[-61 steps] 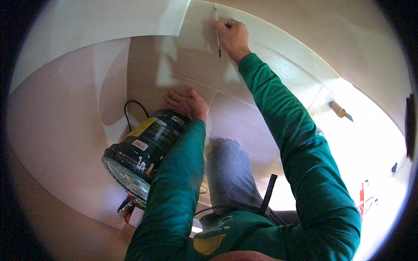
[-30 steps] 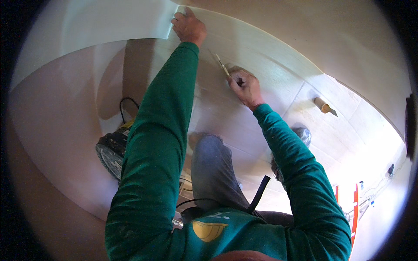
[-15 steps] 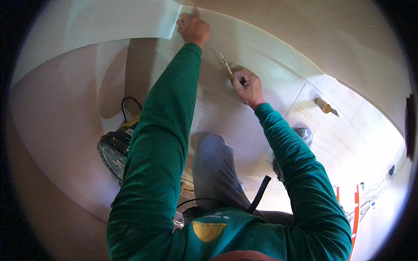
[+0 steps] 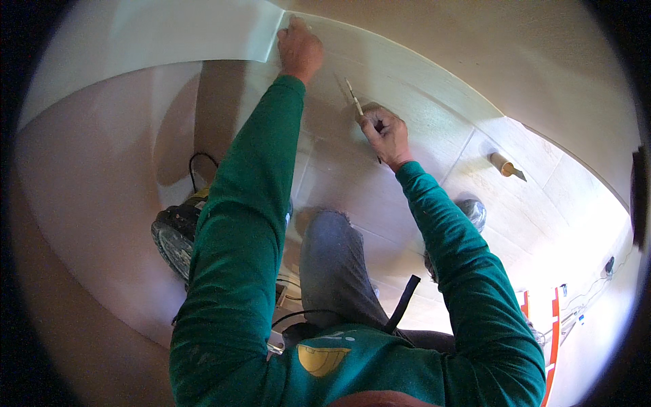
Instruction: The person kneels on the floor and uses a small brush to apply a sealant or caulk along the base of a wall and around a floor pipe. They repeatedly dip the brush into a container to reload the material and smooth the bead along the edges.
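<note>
My left hand [image 4: 300, 53] reaches far forward to the corner where a pale wall panel [image 4: 203, 30] meets the wood-look tile floor [image 4: 400, 88]. Its fingers stretch toward the wall's foot, with the tips partly hard to see and nothing visible held. Closer in, my right hand [image 4: 388, 136] is closed around a thin pale stick [image 4: 354, 96] with a darker band, pencil-like in size. The stick points forward and slightly left, just over the tiles; whether its tip touches them I cannot tell.
A short tan tube [image 4: 500, 163] with a flat dark piece beside its mouth stands right of my right hand. Left of my left arm is a scuffed black machine [image 4: 175, 234] with a cable. An orange-red rail [image 4: 555, 325] lies far right, near thin wires.
My left hand has drawn slightly back and left, and its fingers look closer together. The stick in my right hand has tilted a little.
</note>
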A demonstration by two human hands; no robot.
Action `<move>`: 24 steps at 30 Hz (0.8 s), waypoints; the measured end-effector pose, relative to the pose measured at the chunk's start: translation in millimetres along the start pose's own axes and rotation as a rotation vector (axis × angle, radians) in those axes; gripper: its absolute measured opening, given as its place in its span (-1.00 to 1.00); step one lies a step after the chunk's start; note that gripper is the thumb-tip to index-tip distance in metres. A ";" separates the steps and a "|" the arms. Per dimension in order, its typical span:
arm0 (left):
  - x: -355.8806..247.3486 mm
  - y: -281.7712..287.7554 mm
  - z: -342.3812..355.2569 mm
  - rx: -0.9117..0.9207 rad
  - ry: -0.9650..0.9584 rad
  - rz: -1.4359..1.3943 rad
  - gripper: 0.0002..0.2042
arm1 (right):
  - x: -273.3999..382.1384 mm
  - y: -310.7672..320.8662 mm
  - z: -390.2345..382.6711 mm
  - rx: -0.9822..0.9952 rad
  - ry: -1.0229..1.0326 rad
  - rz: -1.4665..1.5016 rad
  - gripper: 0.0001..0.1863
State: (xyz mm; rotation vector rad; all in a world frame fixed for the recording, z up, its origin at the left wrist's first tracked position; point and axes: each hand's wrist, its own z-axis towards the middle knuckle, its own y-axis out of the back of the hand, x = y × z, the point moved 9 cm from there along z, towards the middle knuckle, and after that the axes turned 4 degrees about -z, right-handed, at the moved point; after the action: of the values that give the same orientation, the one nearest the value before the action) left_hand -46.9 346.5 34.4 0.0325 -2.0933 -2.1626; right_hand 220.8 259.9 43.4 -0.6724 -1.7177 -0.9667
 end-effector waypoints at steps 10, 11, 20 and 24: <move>-6.1 -37.1 9.7 0.159 0.207 -0.014 -0.48 | 1.7 1.7 -0.1 -0.014 -0.090 0.035 -0.84; -8.5 -40.1 10.9 0.122 0.169 0.008 -0.53 | 0.5 1.1 -0.1 -0.012 -0.097 0.070 -0.82; -26.4 -46.3 16.2 0.118 0.098 0.019 -0.69 | -19.1 -0.2 2.8 -0.070 -0.131 0.200 -0.82; -29.8 -18.0 14.5 0.222 0.189 -0.298 -0.61 | -29.9 -0.5 0.3 -0.102 -0.186 0.320 -0.79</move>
State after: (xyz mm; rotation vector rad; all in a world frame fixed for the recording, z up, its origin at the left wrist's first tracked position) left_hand -20.3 364.6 14.7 0.5813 -2.3247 -1.9630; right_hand 230.3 260.1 15.0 -1.0969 -1.6614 -0.7887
